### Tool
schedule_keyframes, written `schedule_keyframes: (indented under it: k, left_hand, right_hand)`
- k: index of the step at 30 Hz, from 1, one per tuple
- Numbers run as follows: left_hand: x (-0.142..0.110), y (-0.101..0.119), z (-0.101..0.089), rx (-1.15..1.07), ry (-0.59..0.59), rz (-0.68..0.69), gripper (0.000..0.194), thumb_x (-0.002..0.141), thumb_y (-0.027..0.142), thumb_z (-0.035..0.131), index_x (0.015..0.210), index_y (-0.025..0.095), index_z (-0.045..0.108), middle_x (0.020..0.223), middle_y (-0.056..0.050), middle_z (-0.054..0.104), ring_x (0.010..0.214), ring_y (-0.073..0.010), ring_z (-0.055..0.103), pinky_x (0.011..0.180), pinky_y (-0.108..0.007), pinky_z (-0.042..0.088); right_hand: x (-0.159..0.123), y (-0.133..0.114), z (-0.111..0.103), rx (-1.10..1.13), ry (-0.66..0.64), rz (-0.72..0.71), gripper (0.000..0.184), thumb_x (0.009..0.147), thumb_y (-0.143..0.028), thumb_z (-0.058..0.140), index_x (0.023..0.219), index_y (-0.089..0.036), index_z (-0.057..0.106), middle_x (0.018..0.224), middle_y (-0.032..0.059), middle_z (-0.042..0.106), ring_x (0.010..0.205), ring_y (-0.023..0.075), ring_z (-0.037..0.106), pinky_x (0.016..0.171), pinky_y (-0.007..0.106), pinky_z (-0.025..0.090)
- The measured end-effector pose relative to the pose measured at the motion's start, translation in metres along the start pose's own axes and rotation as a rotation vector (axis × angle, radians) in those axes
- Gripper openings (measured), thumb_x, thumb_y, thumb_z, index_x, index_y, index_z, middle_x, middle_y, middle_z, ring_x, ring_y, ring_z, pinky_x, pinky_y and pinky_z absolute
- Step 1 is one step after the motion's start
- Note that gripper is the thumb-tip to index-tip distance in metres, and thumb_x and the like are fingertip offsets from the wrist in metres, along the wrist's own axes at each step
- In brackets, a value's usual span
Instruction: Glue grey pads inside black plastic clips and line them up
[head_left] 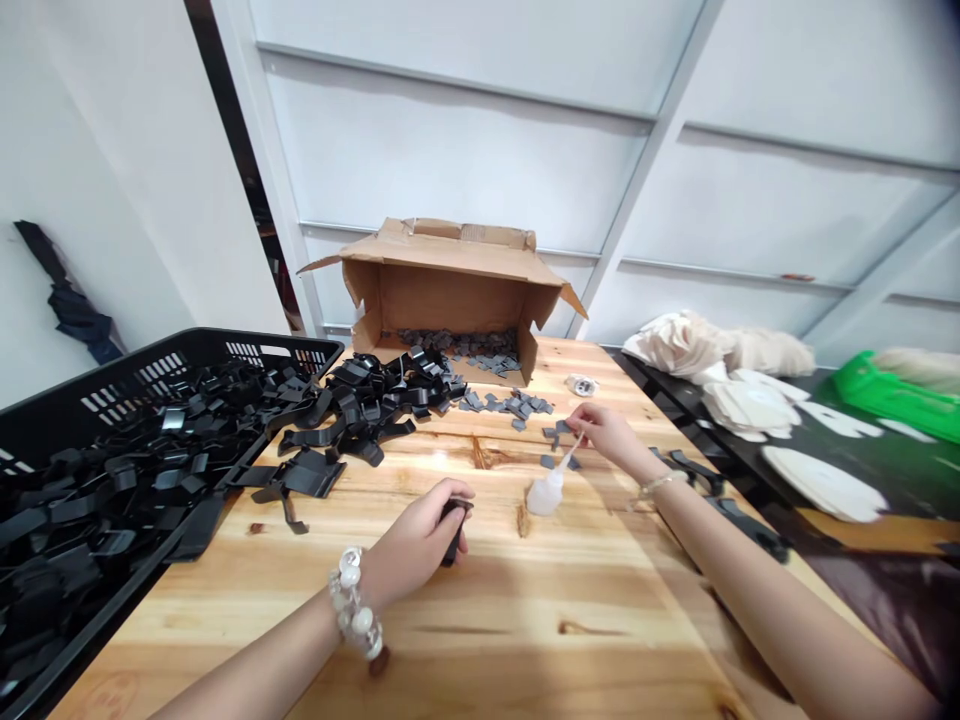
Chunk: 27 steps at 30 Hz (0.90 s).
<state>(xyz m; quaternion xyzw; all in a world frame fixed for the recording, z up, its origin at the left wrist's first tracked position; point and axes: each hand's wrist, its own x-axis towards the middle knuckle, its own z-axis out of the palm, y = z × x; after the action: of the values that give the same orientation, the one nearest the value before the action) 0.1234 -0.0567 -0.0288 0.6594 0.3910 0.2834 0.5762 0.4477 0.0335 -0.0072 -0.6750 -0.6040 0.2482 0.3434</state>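
My left hand point(420, 535) is closed around a black plastic clip point(453, 530), which is mostly hidden by my fingers. My right hand point(606, 437) pinches near the nozzle tip of a white plastic squeeze bottle point(546, 494), and the bottle hangs tilted below my fingers. Small grey pieces point(510, 404) lie scattered on the wooden table point(480, 625) just beyond that hand. A heap of black clips point(360, 410) lies on the table to the left, beyond my left hand.
An open cardboard box point(450, 300) holds grey pieces at the far end of the table. A black slotted crate point(172, 372) full of black clips stands at left. Black parts point(697, 468) lie along the right table edge, beyond which is a dark surface with white fabric pieces point(750, 400).
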Motion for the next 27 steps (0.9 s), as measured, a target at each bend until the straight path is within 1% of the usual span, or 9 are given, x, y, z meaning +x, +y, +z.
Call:
schedule_keyframes:
  k: [3,5,8,10,13,16,18,22,27]
  left_hand:
    - [-0.002,0.002,0.004,-0.24,-0.015,-0.071,0.024,0.09,0.036,0.044,0.11,0.022,0.04,0.095,-0.003,0.052,0.069,-0.0126,0.06,0.066,-0.031,0.05]
    - [-0.003,0.004,0.006,-0.349,-0.018,-0.103,0.025,0.088,0.033,0.048,0.109,0.022,0.04,0.098,-0.003,0.051,0.07,-0.0128,0.061,0.068,-0.034,0.052]
    - [-0.004,0.008,0.008,-0.445,-0.019,-0.141,0.025,0.085,0.03,0.053,0.105,0.02,0.042,0.1,-0.004,0.053,0.075,-0.0154,0.065,0.072,-0.036,0.054]
    - [-0.005,0.011,0.009,-0.472,-0.031,-0.17,0.025,0.084,0.033,0.056,0.101,0.018,0.045,0.102,-0.006,0.056,0.078,-0.0175,0.067,0.074,-0.036,0.054]
    - [-0.007,0.013,0.011,-0.455,-0.068,-0.215,0.029,0.084,0.04,0.057,0.095,0.015,0.051,0.103,-0.008,0.06,0.081,-0.0191,0.068,0.075,-0.034,0.053]
    - [-0.01,0.016,0.014,-0.423,-0.092,-0.243,0.033,0.083,0.044,0.058,0.095,0.014,0.054,0.103,-0.01,0.064,0.078,-0.0192,0.069,0.073,-0.033,0.053]
    - [-0.011,0.016,0.016,-0.396,-0.098,-0.252,0.032,0.084,0.044,0.058,0.097,0.015,0.054,0.107,-0.01,0.065,0.077,-0.0189,0.069,0.073,-0.032,0.053]
    - [-0.01,0.015,0.015,-0.37,-0.088,-0.159,0.03,0.084,0.037,0.058,0.105,0.017,0.054,0.116,-0.01,0.063,0.082,-0.0188,0.069,0.081,-0.036,0.053]
    - [-0.011,0.01,0.015,-0.155,0.043,0.098,0.029,0.087,0.021,0.051,0.116,0.017,0.048,0.114,-0.01,0.064,0.106,-0.0185,0.063,0.097,-0.035,0.047]
  right_hand:
    - [-0.014,-0.012,-0.015,0.197,0.053,0.004,0.025,0.071,-0.038,0.068,0.068,-0.015,0.057,0.053,0.0005,0.057,0.049,0.0116,0.054,0.048,0.023,0.039]
    - [-0.029,-0.024,-0.028,0.338,0.151,-0.015,0.027,0.072,-0.04,0.067,0.073,-0.016,0.054,0.059,0.002,0.06,0.054,0.0128,0.058,0.049,0.023,0.043]
    - [-0.064,-0.049,-0.046,0.523,0.325,-0.104,0.026,0.077,-0.041,0.063,0.082,-0.02,0.05,0.067,0.0004,0.061,0.058,0.0104,0.059,0.053,0.022,0.045]
    - [-0.091,-0.068,-0.049,0.609,0.353,-0.173,0.025,0.073,-0.035,0.069,0.086,-0.022,0.052,0.065,-0.0028,0.059,0.056,0.0091,0.057,0.049,0.02,0.043]
    - [-0.125,-0.088,-0.033,0.753,0.166,-0.163,0.031,0.071,-0.025,0.074,0.1,-0.023,0.062,0.073,-0.0001,0.064,0.055,0.0107,0.058,0.045,0.021,0.044]
    - [-0.142,-0.092,0.003,0.743,-0.204,-0.072,0.016,0.076,-0.028,0.07,0.09,-0.02,0.066,0.065,0.002,0.066,0.05,0.0115,0.057,0.046,0.025,0.045]
    - [-0.144,-0.086,0.03,0.746,-0.382,0.005,0.016,0.074,-0.029,0.072,0.084,-0.018,0.066,0.062,0.0019,0.065,0.052,0.0124,0.058,0.049,0.026,0.047]
    - [-0.145,-0.073,0.067,0.819,-0.435,0.056,0.018,0.071,-0.029,0.075,0.079,-0.017,0.063,0.066,-0.0003,0.063,0.056,0.01,0.057,0.055,0.025,0.047]
    - [-0.153,-0.068,0.074,0.953,-0.48,0.144,0.018,0.075,-0.025,0.07,0.077,-0.017,0.053,0.083,0.0023,0.067,0.064,0.0108,0.062,0.058,0.024,0.046]
